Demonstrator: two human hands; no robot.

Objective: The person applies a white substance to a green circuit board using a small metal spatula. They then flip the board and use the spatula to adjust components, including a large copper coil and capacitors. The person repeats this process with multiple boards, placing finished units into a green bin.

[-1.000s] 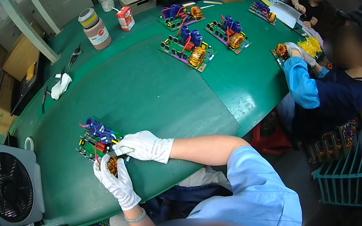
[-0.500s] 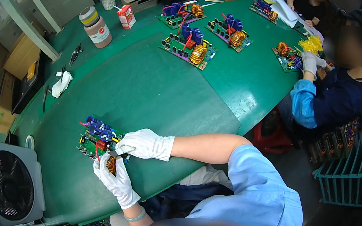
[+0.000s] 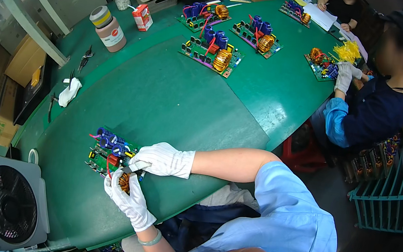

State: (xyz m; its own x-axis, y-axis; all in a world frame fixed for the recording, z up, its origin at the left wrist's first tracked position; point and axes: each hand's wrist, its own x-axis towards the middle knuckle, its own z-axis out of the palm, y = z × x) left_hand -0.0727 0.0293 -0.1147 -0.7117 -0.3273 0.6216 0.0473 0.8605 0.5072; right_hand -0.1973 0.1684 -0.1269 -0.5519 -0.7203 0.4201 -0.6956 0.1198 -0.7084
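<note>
A green circuit board lies at the near left of the table, with blue cylindrical capacitors, a red wire and a copper-wound coil. My left hand, in a white glove, is closed around the coil at the board's near end. From the right comes my right hand, also gloved, its fingers pinched over the board's right edge. A small grey flat piece shows at its fingertips, beside the coil. What that piece is cannot be made out, and my hands cover part of the board.
Several similar boards stand at the far side. Pliers, a white cloth and a jar lie left. A fan stands near left. A gloved co-worker handles a board at right; another person sits beyond.
My hands stay almost in place at the coil and board. The co-worker's gloved hands have moved down from the yellow bundle toward the board there.
</note>
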